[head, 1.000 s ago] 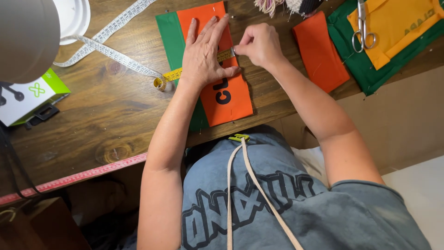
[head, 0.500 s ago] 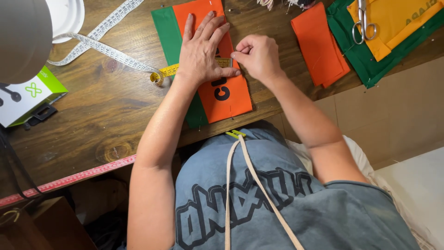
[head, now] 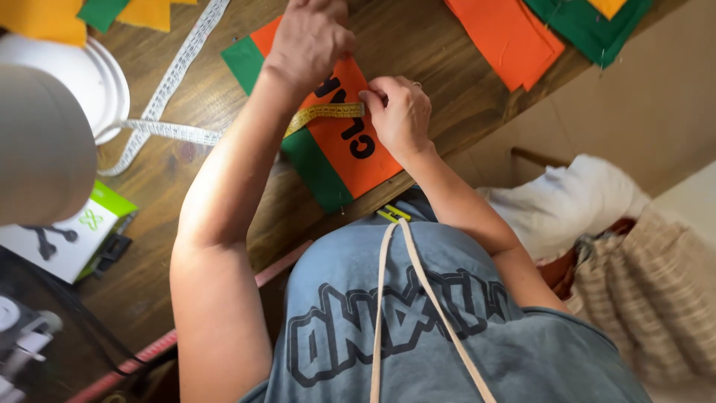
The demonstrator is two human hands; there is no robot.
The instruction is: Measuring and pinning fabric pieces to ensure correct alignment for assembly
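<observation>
Yellow tape measure (head: 322, 113) lies across orange felt piece (head: 350, 145) on tabletop (head: 224, 194); right hand (head: 399, 116) grip pinches its end, left hand (head: 309, 37) presses flat above.

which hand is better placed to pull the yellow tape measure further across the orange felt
Right, probably. The right hand already pinches the yellow tape measure at its end, while the left hand lies flat on the orange felt, pinning it.

wooden table (head: 447, 45) | green felt (head: 317, 168) at near edge | white lace ribbon (head: 175, 75) left of felt | white plate (head: 93, 78) beyond ribbon | boxed item (head: 71, 239) far left
</observation>
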